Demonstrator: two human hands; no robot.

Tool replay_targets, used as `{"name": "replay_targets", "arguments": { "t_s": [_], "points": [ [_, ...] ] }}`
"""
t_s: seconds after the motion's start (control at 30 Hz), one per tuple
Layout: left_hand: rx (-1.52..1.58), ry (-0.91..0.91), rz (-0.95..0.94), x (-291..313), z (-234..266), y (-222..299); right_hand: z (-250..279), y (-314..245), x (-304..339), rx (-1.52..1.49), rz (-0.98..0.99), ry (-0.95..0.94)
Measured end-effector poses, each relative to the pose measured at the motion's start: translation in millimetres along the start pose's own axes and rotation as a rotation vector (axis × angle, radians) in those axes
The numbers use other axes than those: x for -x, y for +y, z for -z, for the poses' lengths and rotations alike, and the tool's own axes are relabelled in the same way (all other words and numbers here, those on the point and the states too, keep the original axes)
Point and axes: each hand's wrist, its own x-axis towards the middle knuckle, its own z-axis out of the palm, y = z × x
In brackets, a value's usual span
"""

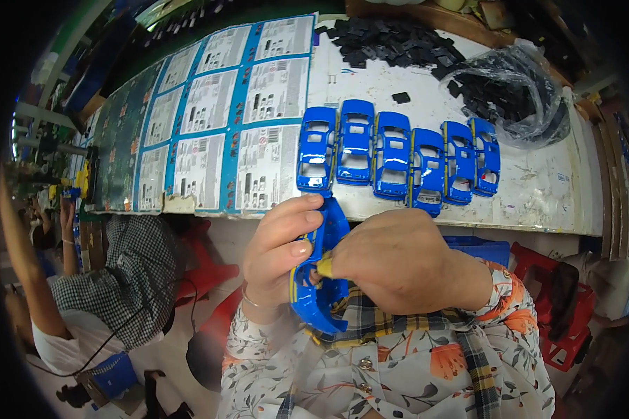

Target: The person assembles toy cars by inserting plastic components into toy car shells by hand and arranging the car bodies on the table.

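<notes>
Left hand [276, 248]: grip closed around a hollow blue plastic toy-car shell with yellow trim [334, 225], held before the chest, near the close edge of the white counter [538, 192]. Right hand [395, 262]: at the shell, small yellow piece [325, 265] by its fingertips; cannot tell whether grip is closed. Counter: six similar blue car shells [356, 142] side by side; flat black plastic pieces [391, 45] heaped beyond.
</notes>
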Motion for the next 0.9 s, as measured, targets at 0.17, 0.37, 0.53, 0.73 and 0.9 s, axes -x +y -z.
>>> {"name": "replay_targets", "arguments": {
  "t_s": [0.17,0.37,0.53,0.73,0.9],
  "points": [
    [-0.011,0.056,0.007,6.8,-0.3,-0.7,0.0,-2.8,-4.8,0.026,0.144,-0.06],
    [-0.103,0.102,0.268,30.1,3.0,-12.9,-1.6,-5.6,-2.1,0.103,0.125,-0.038],
    [0.019,0.217,0.338,30.7,-4.7,-15.9,5.9,-5.8,-0.1,0.147,0.128,-0.096],
    [0.124,0.061,0.358,36.7,14.1,-31.9,11.8,-11.5,2.9,-0.019,0.061,-0.148],
    [0.186,-0.071,0.387,44.9,33.7,-44.6,-8.5,-12.8,5.6,-0.085,0.064,0.112]
  ]
}}
